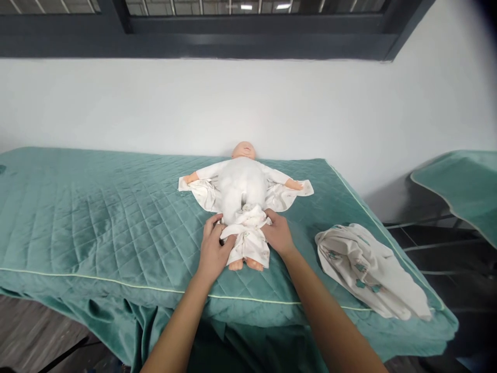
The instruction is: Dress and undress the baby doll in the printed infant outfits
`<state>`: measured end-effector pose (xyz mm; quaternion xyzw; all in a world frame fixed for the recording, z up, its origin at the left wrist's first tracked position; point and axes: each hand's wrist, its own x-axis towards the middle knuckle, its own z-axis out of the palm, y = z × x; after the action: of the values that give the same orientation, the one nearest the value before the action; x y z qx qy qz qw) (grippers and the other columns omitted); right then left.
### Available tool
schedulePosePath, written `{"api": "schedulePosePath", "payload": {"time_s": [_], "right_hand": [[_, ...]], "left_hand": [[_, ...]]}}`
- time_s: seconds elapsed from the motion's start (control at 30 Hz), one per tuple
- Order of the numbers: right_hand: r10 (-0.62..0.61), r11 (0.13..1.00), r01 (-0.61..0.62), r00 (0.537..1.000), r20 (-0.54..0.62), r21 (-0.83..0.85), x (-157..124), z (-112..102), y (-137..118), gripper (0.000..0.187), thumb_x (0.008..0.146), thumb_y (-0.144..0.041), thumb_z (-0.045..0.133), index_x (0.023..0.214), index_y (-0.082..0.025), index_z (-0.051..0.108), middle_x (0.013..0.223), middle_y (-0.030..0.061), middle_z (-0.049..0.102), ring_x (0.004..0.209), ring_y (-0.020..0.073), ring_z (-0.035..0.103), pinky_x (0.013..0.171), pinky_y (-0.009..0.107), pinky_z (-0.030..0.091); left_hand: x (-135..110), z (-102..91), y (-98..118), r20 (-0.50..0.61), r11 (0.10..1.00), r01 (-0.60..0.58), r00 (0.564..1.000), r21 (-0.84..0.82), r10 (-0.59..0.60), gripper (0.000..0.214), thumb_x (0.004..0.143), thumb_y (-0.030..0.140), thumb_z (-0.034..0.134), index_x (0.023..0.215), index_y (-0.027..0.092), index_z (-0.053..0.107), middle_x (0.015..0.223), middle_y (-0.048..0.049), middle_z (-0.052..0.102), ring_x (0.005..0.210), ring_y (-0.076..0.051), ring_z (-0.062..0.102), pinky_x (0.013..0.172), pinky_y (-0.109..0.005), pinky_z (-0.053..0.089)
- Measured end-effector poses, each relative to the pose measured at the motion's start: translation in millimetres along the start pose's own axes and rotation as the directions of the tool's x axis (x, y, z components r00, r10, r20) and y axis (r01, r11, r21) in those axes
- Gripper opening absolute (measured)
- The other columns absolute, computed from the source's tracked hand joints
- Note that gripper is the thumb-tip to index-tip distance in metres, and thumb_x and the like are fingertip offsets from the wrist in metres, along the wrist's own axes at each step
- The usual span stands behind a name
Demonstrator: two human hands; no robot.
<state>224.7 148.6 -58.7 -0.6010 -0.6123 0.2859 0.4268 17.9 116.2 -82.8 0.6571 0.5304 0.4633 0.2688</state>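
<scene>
A baby doll (pixel 243 176) with a white cloth body lies on its back, head toward the wall, arms spread. Beneath its arms and sides a white patterned top (pixel 285 197) lies open. White baby pants (pixel 250 235) are bunched around its lower legs, and the feet stick out at the bottom. My left hand (pixel 215 246) is closed on the left edge of the pants, thumb over the cloth. On the opposite edge, my right hand (pixel 278 234) pinches the fabric beside the other leg. Some fingertips are hidden in the folds.
The doll rests on a bed with a green quilted cover (pixel 128 223). To the right lies a crumpled white cloth with green prints (pixel 365 269), near the bed's edge. A white wall (pixel 163 103) stands behind, and another green-covered surface (pixel 462 181) is at far right.
</scene>
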Motion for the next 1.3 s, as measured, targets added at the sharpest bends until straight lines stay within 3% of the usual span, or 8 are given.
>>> {"api": "schedulePosePath", "payload": {"time_s": [0.17,0.3,0.5,0.6,0.73,1.0,1.3], "right_hand": [[0.006,1.0,-0.006,0.999,-0.032,0.003,-9,-1,-1,0.019,0.074,-0.039,0.062,0.072,-0.02,0.063,0.066,-0.0032,0.058,0.07,0.0162,0.052,0.064,0.025,0.04],[0.015,0.997,-0.017,1.0,0.025,0.079,-27,1,-4,0.023,0.075,-0.04,0.065,0.069,-0.018,0.062,0.066,-0.0028,0.059,0.069,0.0156,0.051,0.063,0.026,0.039],[0.022,0.985,-0.043,0.992,0.127,0.166,-57,0,-12,0.03,0.083,-0.046,0.067,0.091,-0.017,0.066,0.08,-0.0012,0.064,0.077,0.0171,0.055,0.071,0.028,0.044],[0.036,0.981,-0.078,0.972,0.234,0.176,-72,-8,-18,0.047,0.077,-0.048,0.076,0.11,-0.019,0.059,0.097,0.0013,0.067,0.089,0.0202,0.06,0.077,0.031,0.048],[-0.018,0.997,-0.002,0.963,0.27,0.073,-87,-13,-25,0.083,0.062,-0.043,0.089,0.13,-0.021,0.048,0.126,0.0089,0.061,0.117,0.0282,0.057,0.1,0.04,0.046],[-0.109,0.989,0.123,0.983,0.149,-0.087,-91,-1,-20,0.063,0.07,-0.041,0.083,0.122,-0.021,0.054,0.113,0.0064,0.064,0.101,0.026,0.061,0.091,0.039,0.05],[-0.041,0.993,0.06,0.982,0.185,-0.1,-94,-4,-31,0.045,0.079,-0.05,0.075,0.11,-0.02,0.059,0.108,0.0062,0.068,0.097,0.0246,0.064,0.085,0.037,0.05]], "left_hand": [[1,0.3,-2,-0.012,0.999,-0.028,1.0,0.029,0.028,0.006,0.089,0.026,0.06,0.089,0.02,0.061,0.138,-0.0106,0.051,0.131,-0.026,0.051,0.114,-0.043,0.039],[2,-0.1,-4,-0.02,0.999,-0.029,0.999,0.036,0.029,0.009,0.091,0.028,0.06,0.09,0.019,0.061,0.136,-0.0107,0.052,0.129,-0.025,0.052,0.113,-0.041,0.041],[2,-1.1,-6,-0.037,0.999,-0.033,0.999,0.014,0.033,0.011,0.091,0.029,0.061,0.09,0.019,0.063,0.133,-0.0107,0.054,0.128,-0.024,0.053,0.114,-0.04,0.041],[2,-1.8,-6,-0.048,0.999,-0.031,0.998,-0.006,0.031,0.011,0.091,0.029,0.061,0.088,0.019,0.062,0.132,-0.0108,0.055,0.127,-0.024,0.054,0.113,-0.039,0.042],[3,-2.1,-7,-0.051,0.999,-0.034,0.998,-0.019,0.033,0.012,0.09,0.03,0.062,0.087,0.018,0.062,0.13,-0.0114,0.055,0.127,-0.025,0.054,0.113,-0.041,0.041],[1,-4.8,-3,-0.035,0.999,-0.045,0.998,-0.018,0.044,0.011,0.089,0.026,0.06,0.083,0.018,0.061,0.133,-0.0124,0.055,0.128,-0.025,0.054,0.114,-0.042,0.041],[-31,-25.8,9,0.046,0.997,-0.044,0.998,-0.059,0.047,0.01,0.088,0.027,0.061,0.083,0.018,0.061,0.138,-0.0113,0.054,0.13,-0.025,0.053,0.111,-0.041,0.043]]}}
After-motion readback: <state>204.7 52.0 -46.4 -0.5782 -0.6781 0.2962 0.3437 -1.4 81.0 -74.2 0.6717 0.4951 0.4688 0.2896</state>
